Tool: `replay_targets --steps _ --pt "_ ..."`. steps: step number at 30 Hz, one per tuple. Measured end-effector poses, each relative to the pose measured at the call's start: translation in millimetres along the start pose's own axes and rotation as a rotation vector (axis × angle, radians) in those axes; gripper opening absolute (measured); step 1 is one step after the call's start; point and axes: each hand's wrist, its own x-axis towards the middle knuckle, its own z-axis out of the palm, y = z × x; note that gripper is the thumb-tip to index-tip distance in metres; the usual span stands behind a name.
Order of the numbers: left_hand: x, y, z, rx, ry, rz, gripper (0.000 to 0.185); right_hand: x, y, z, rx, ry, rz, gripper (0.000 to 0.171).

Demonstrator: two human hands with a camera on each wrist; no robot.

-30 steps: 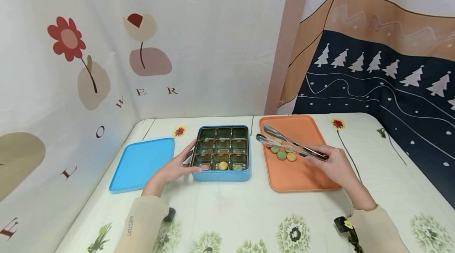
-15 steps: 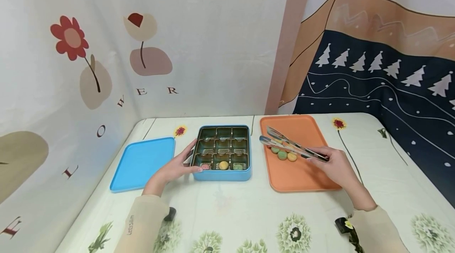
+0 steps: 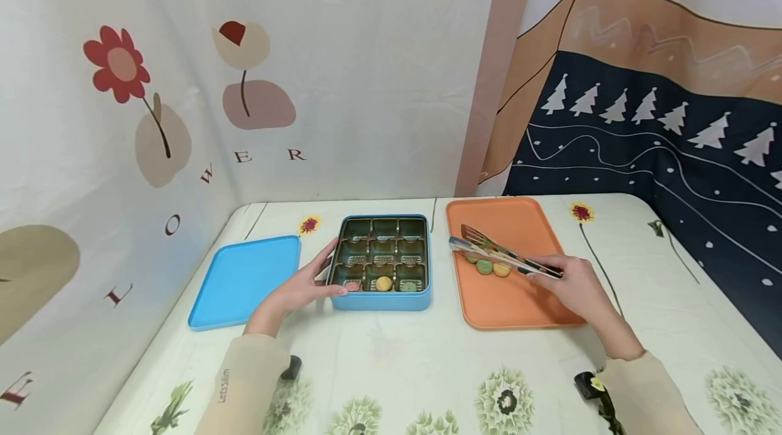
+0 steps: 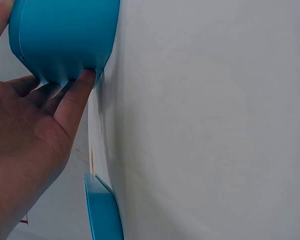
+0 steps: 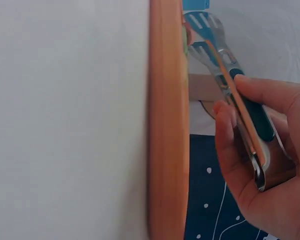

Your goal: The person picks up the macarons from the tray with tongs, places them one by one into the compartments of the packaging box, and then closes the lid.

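Observation:
My left hand [image 3: 299, 286] rests at the near left corner of a blue tin box [image 3: 381, 302], thumb on its front rim and fingers along its left side. In the left wrist view those fingers touch the blue wall [image 4: 65, 40]. The box has a gold compartment insert; its front row holds a pink macaron [image 3: 352, 286], a yellow macaron [image 3: 383, 284] and a green macaron [image 3: 408, 286]. My right hand [image 3: 571, 286] grips metal serving tongs [image 5: 240, 105], tips slightly parted over macarons on an orange tray [image 3: 507, 306]. A green macaron [image 3: 484, 267] and a yellow macaron [image 3: 501, 270] show below the tongs; others are partly hidden.
A flat blue lid [image 3: 244, 282] lies left of the box, behind the left forearm. The tablecloth [image 3: 379, 367] has printed flowers. Printed curtains [image 3: 379, 68] stand close behind the table.
The tong tips have come closer together and lower over the macarons, shifting slightly right. The left hand and the box have stayed put.

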Motion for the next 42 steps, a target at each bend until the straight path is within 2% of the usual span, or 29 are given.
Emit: replay_targets --steps 6,14,26,38,42 --pt "-0.7 -0.4 -0.4 0.001 0.002 0.008 0.106 2.9 -7.2 -3.8 -0.015 -0.042 0.041 0.031" --pt "0.1 -0.9 -0.4 -0.040 -0.018 -0.001 0.106 1.7 -12.1 -3.3 -0.015 -0.039 0.062 0.026" --pt "0.6 -2.2 -0.2 -0.058 -0.020 0.021 0.106 -0.4 -12.6 -1.0 -0.016 -0.009 0.062 0.027" --pt "0.2 -1.0 0.0 -0.086 -0.017 -0.004 0.106 -2.8 -11.3 -2.2 -0.014 0.053 0.043 0.024" --pt "0.4 -1.2 0.1 -0.080 -0.017 0.006 0.105 -3.4 -11.6 -3.0 -0.006 0.067 0.035 0.023"
